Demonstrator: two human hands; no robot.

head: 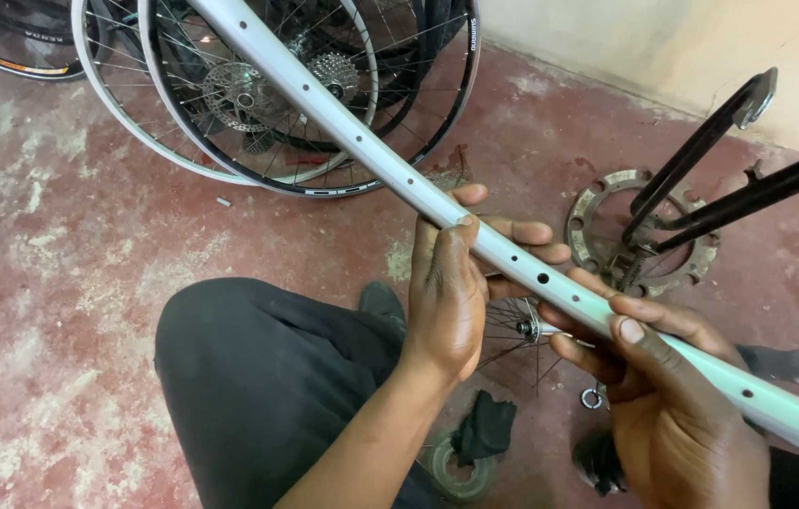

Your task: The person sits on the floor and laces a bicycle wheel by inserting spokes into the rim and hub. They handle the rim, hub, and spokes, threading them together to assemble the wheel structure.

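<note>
A bare silver bicycle rim (343,123) with a row of spoke holes runs diagonally from the top centre to the lower right. My left hand (451,283) grips it at mid-frame, thumb on top and fingers wrapped around the far side. My right hand (673,405) holds the same rim lower right, thumb pressed on its inner face. Below the rim, between my hands, a hub with loose spokes (522,330) rests near the floor.
Several spoked wheels (258,94) with cassette and brake disc lean at the back. A black fork stand (701,179) rises from a round metal base (597,217) at right. My knee in dark trousers (258,377), a black rag (486,424), a tape roll (456,471) and a blue-capped bottle (795,366) lie on the red floor.
</note>
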